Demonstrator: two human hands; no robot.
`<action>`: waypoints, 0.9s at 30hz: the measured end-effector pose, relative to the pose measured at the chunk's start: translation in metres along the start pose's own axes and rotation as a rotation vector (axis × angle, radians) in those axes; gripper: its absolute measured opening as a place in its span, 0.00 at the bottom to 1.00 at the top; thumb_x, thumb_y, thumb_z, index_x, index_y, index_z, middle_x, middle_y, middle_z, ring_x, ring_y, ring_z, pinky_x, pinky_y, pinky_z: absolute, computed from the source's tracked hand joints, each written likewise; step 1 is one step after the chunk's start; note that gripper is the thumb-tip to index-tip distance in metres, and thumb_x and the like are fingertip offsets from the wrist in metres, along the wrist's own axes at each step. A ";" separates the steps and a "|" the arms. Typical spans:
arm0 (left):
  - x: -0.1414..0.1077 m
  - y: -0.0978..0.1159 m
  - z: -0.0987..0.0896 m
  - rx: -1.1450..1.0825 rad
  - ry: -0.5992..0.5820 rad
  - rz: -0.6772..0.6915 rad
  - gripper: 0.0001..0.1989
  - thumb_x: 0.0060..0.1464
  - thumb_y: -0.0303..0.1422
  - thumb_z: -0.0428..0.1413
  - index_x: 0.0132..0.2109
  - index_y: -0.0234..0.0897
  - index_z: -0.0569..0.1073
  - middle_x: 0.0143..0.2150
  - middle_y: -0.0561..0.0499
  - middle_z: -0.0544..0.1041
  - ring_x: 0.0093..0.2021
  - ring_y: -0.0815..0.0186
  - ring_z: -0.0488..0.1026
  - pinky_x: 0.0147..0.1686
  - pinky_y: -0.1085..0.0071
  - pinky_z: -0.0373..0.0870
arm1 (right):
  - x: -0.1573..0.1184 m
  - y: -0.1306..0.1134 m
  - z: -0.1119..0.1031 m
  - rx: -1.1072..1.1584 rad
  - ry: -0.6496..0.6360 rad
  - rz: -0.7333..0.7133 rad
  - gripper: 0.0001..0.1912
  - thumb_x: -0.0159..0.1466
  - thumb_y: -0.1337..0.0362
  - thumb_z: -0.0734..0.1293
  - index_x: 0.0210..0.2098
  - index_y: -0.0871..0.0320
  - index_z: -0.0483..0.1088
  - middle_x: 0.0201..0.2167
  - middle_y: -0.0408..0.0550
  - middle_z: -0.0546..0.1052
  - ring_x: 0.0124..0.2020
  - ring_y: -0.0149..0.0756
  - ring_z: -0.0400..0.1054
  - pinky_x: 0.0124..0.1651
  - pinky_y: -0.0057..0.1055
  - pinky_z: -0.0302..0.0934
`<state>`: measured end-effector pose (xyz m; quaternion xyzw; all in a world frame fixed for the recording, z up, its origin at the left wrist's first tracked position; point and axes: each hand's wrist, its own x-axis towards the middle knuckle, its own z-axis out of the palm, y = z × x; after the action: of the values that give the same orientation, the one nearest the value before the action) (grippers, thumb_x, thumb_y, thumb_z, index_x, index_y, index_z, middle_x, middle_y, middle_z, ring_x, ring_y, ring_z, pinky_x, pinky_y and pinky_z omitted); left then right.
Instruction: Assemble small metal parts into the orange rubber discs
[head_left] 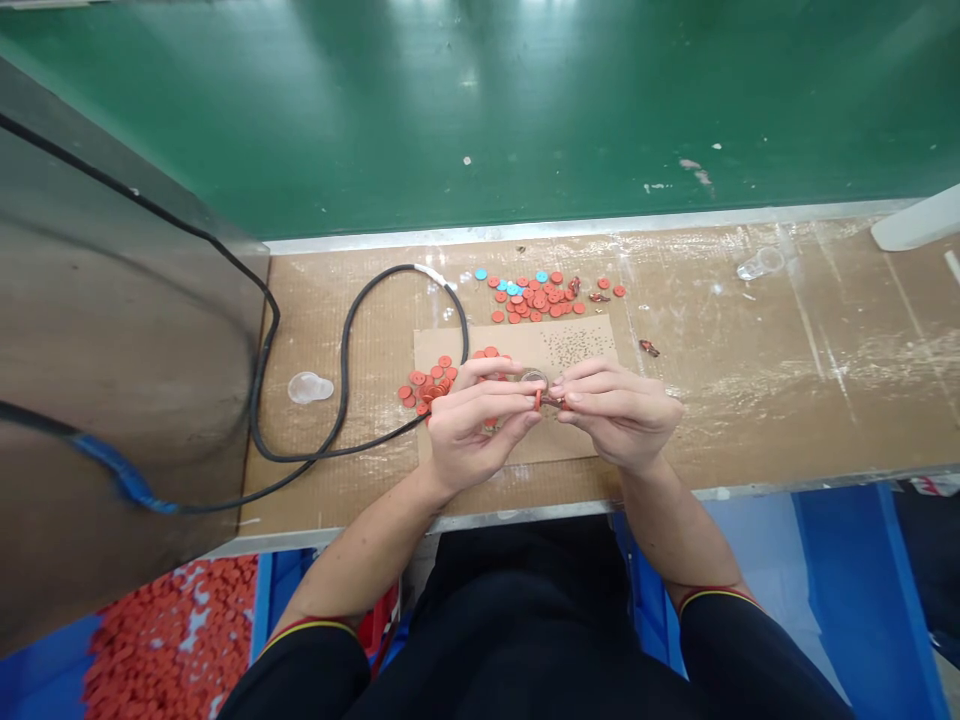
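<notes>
My left hand [476, 425] pinches a red button-like disc [538, 400], held on edge between thumb and fingertips. Facing it, my right hand [619, 405] is closed on a small dark reddish-brown piece [556, 402] that reaches toward the disc; whether the two touch I cannot tell. A round, clear or metallic rim [534, 377] shows just behind the fingertips. Both hands are over a cardboard sheet [551, 448]. Beside my left hand lies a pile of red discs [435, 383], partly hidden by the fingers. Many tiny specks [577, 346] are scattered on the sheet beyond my right hand.
More red discs [540, 300] and a few blue discs [541, 277] lie farther back. A brown shiny piece [649, 348] sits to the right. A black cable [345, 370] loops at left beside a clear plastic piece [309, 387]. Another clear piece [760, 264] lies back right.
</notes>
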<state>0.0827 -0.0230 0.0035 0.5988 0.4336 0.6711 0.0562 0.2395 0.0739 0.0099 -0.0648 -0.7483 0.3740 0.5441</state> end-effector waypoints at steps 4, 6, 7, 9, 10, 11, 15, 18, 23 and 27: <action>0.001 0.000 0.000 0.015 -0.010 0.005 0.05 0.63 0.30 0.66 0.46 0.41 0.81 0.41 0.49 0.87 0.45 0.62 0.84 0.45 0.63 0.84 | 0.000 0.001 0.001 0.034 0.006 -0.006 0.18 0.65 0.68 0.78 0.52 0.45 0.82 0.36 0.44 0.88 0.35 0.38 0.84 0.37 0.36 0.80; 0.000 0.000 0.001 -0.008 -0.008 0.009 0.08 0.63 0.30 0.65 0.49 0.41 0.81 0.41 0.50 0.87 0.43 0.62 0.84 0.43 0.63 0.84 | -0.001 0.001 0.001 0.045 0.006 0.007 0.18 0.64 0.67 0.78 0.52 0.45 0.82 0.35 0.43 0.88 0.34 0.38 0.83 0.36 0.36 0.80; 0.000 -0.001 0.002 -0.023 -0.006 0.010 0.09 0.63 0.29 0.66 0.50 0.42 0.81 0.41 0.49 0.87 0.43 0.62 0.84 0.43 0.64 0.84 | -0.001 0.001 0.000 0.050 0.008 0.015 0.17 0.64 0.66 0.78 0.52 0.45 0.82 0.34 0.43 0.88 0.33 0.38 0.83 0.36 0.37 0.79; 0.000 -0.001 0.002 -0.053 -0.005 0.004 0.12 0.62 0.28 0.66 0.52 0.43 0.82 0.41 0.49 0.87 0.42 0.62 0.84 0.43 0.63 0.83 | -0.002 0.002 0.000 0.055 0.020 0.029 0.15 0.63 0.64 0.79 0.49 0.46 0.83 0.32 0.43 0.87 0.32 0.38 0.83 0.36 0.37 0.79; 0.000 -0.002 0.002 -0.070 -0.008 0.001 0.13 0.61 0.27 0.66 0.53 0.43 0.82 0.41 0.49 0.87 0.42 0.62 0.84 0.44 0.62 0.83 | -0.002 0.002 0.000 0.055 0.026 0.035 0.13 0.63 0.63 0.79 0.48 0.46 0.83 0.31 0.43 0.87 0.32 0.38 0.82 0.35 0.37 0.79; -0.001 -0.002 0.002 -0.085 -0.017 -0.004 0.14 0.61 0.27 0.66 0.53 0.44 0.82 0.41 0.49 0.87 0.43 0.61 0.83 0.45 0.62 0.82 | -0.002 0.002 0.000 0.052 0.033 0.040 0.12 0.63 0.62 0.79 0.46 0.46 0.84 0.30 0.43 0.87 0.31 0.38 0.82 0.35 0.36 0.79; -0.002 -0.005 0.001 -0.160 -0.068 -0.029 0.13 0.62 0.26 0.65 0.53 0.43 0.82 0.42 0.47 0.87 0.45 0.61 0.83 0.47 0.61 0.82 | -0.001 0.002 0.000 0.041 0.057 0.066 0.07 0.64 0.59 0.79 0.42 0.49 0.84 0.28 0.43 0.86 0.30 0.38 0.82 0.33 0.35 0.79; -0.004 -0.005 0.001 -0.195 -0.080 -0.056 0.12 0.63 0.27 0.64 0.52 0.43 0.83 0.45 0.45 0.86 0.45 0.62 0.84 0.46 0.62 0.82 | -0.001 0.001 0.000 0.034 0.077 0.086 0.06 0.64 0.56 0.79 0.39 0.50 0.84 0.27 0.43 0.86 0.29 0.38 0.82 0.32 0.34 0.79; -0.003 -0.007 -0.001 -0.198 -0.094 -0.069 0.13 0.63 0.27 0.64 0.53 0.44 0.83 0.48 0.44 0.85 0.44 0.64 0.83 0.44 0.66 0.82 | -0.002 0.000 -0.002 0.038 0.068 0.091 0.07 0.63 0.56 0.79 0.39 0.50 0.84 0.27 0.43 0.85 0.29 0.38 0.82 0.32 0.34 0.78; -0.001 -0.007 -0.007 -0.180 -0.128 -0.096 0.15 0.63 0.25 0.63 0.54 0.45 0.83 0.49 0.44 0.85 0.46 0.64 0.84 0.44 0.68 0.82 | -0.002 0.005 -0.002 0.031 0.037 0.070 0.08 0.64 0.60 0.79 0.44 0.48 0.83 0.31 0.43 0.86 0.33 0.37 0.82 0.38 0.35 0.79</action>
<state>0.0737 -0.0226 -0.0012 0.6115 0.3950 0.6644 0.1692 0.2404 0.0777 0.0056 -0.0893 -0.7296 0.4028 0.5454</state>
